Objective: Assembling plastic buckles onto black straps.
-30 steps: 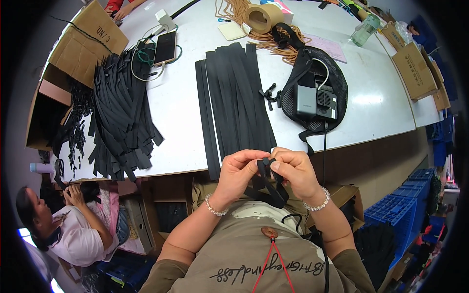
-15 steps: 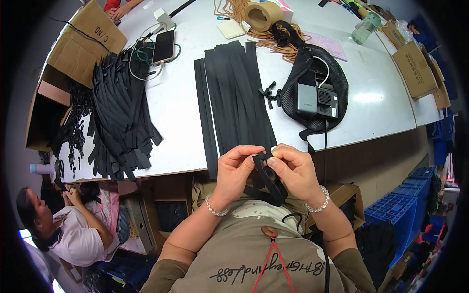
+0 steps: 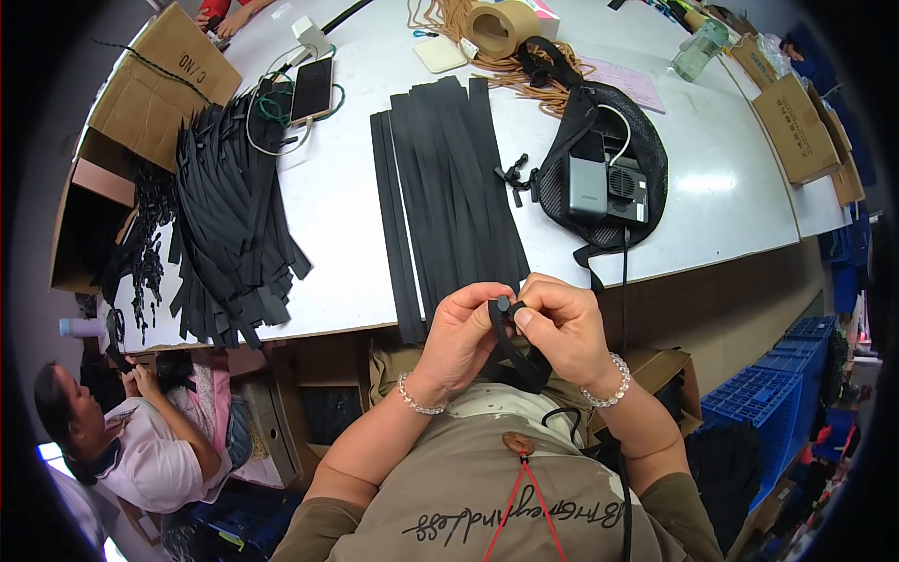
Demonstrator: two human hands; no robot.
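Just off the table's front edge, my left hand [image 3: 457,335] and my right hand [image 3: 569,330] meet over a black strap [image 3: 524,367]. Both are closed, thumbs and fingers pinching the strap, which hangs in a loop beneath them. A small dark rounded piece [image 3: 504,303] shows on the strap between my fingertips; its kind is too small to make out. Directly beyond my hands, many flat black straps [image 3: 449,178] lie side by side in a stack. A few short black knotted pieces [image 3: 516,176] rest to its right.
At the left are a heap of black straps [image 3: 234,215], a phone [image 3: 312,92] with cables, and a cardboard box [image 3: 173,66]. A black mesh bag [image 3: 655,140] holds a grey device. Behind it lie brown cords and a tape roll [image 3: 496,30]. A co-worker [image 3: 154,431] sits at lower left.
My hands have shifted slightly, with the right fingers curling further in over the strap. The small rounded piece now shows more plainly, and the hanging loop looks narrower.
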